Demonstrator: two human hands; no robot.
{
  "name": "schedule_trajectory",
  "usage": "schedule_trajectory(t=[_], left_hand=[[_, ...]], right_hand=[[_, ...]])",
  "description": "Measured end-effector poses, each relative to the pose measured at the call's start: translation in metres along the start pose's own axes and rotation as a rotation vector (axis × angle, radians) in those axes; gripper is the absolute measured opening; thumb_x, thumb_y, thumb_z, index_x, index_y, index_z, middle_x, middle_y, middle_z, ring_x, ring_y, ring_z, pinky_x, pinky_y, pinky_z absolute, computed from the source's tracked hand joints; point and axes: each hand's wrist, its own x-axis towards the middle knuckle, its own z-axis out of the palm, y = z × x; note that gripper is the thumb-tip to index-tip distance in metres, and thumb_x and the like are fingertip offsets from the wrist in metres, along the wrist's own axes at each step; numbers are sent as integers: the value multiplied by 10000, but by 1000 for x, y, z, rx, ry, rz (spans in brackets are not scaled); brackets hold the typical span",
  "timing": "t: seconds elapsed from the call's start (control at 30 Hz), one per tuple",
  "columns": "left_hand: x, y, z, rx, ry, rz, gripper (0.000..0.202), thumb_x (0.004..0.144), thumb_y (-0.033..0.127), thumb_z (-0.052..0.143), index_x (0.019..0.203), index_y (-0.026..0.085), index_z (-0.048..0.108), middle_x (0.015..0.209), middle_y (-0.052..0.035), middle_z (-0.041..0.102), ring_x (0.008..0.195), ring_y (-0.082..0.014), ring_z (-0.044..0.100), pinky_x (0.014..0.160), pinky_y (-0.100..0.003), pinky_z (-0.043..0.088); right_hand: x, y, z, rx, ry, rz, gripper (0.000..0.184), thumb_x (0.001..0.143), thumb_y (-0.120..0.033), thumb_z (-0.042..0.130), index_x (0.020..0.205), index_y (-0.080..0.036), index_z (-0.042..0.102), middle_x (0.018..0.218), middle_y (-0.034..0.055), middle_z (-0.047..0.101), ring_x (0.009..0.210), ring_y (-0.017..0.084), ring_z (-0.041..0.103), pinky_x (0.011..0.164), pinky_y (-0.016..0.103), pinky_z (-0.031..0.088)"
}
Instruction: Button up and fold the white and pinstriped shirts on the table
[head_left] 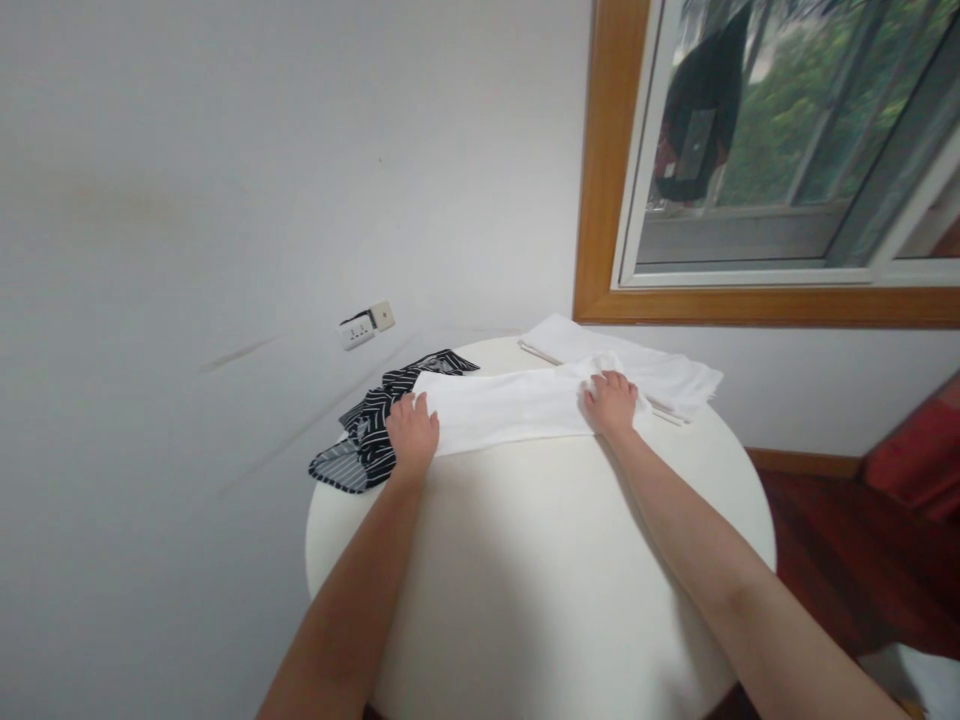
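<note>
A long strip of folded white cloth (510,408) lies across the far part of the round white table (510,560). My left hand (413,435) rests over its left end, fingers a little apart. At the other end, my right hand (612,403) has curled fingers on the fabric, which is bunched and wrinkled there. Beside my left hand is a crumpled black-and-white striped cloth (375,420), partly covered by that hand. Another folded white cloth (645,365) sits behind my right hand, partly under the strip's bunched end.
A pale wall (187,250) with a power socket (358,331) runs along the table's left and far sides. On the right is a wood-framed window (596,200). Red fabric (919,450) hangs above the dark red floor (817,540).
</note>
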Motion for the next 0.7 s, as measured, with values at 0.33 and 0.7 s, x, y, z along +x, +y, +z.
schedule_trajectory(t=[0.33, 0.7], left_hand=[[10, -23, 3, -21, -145, -225, 582, 859, 553, 417, 1141, 63, 556, 1055, -214, 641, 1008, -351, 590, 813, -400, 467], [21, -32, 8, -68, -231, -263, 565, 870, 570, 367, 991, 119, 684, 1033, -194, 671, 982, -342, 603, 768, -387, 464]], right_hand=[[5, 29, -3, -31, 89, 303, 427, 894, -318, 401, 1226, -89, 540, 1128, 217, 558, 1083, 341, 457, 851, 441, 338], [9, 34, 7, -42, 9, 319, 368, 868, -410, 511, 1073, -124, 619, 1056, 168, 600, 1033, 316, 482, 826, 408, 316]])
